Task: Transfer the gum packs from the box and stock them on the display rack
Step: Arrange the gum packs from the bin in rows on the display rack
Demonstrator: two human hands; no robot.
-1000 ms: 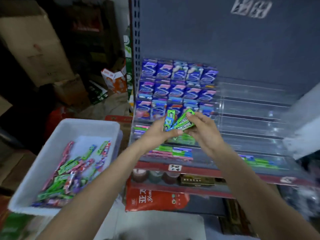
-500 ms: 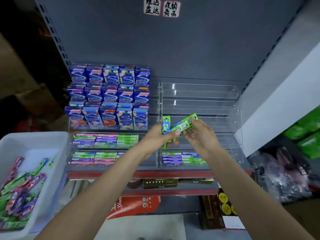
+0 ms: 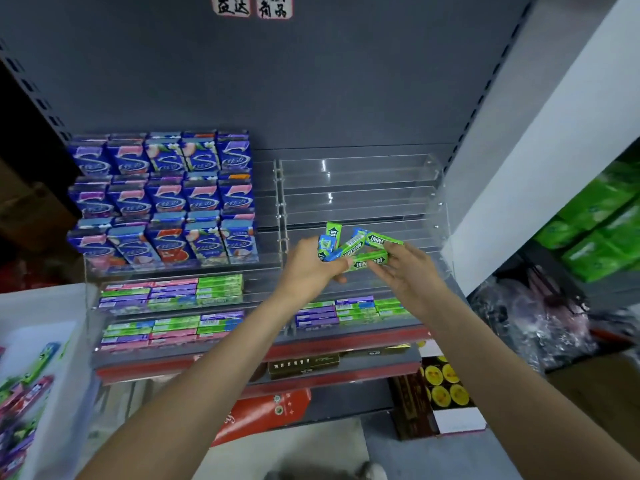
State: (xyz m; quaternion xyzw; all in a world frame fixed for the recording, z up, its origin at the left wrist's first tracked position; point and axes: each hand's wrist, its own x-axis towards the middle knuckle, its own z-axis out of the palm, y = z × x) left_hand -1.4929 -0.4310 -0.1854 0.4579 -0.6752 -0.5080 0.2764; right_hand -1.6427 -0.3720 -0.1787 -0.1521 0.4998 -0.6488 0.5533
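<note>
My left hand (image 3: 313, 268) grips a fanned bunch of green and blue gum packs (image 3: 337, 245) in front of the clear acrylic display rack (image 3: 360, 188). My right hand (image 3: 407, 271) pinches one green pack (image 3: 369, 262) at the bunch, with another green pack (image 3: 382, 240) just above its fingers. The rack's right upper tiers hold nothing; its lower tiers carry flat rows of green, purple and pink gum packs (image 3: 349, 311). The white box (image 3: 52, 341) at the lower left holds several loose gum packs (image 3: 24, 400).
Blue upright gum cartons (image 3: 166, 199) fill the rack's left upper tiers. A white wall panel (image 3: 540, 140) stands to the right, with green packages (image 3: 602, 216) and plastic-wrapped goods (image 3: 540, 317) beyond. Red and dark cartons (image 3: 440, 393) sit below the shelf.
The view has swung right, putting the white box at the left edge. Both hands with the gum packs have moved right, to the rack's right section, and the bunch has fanned out.
</note>
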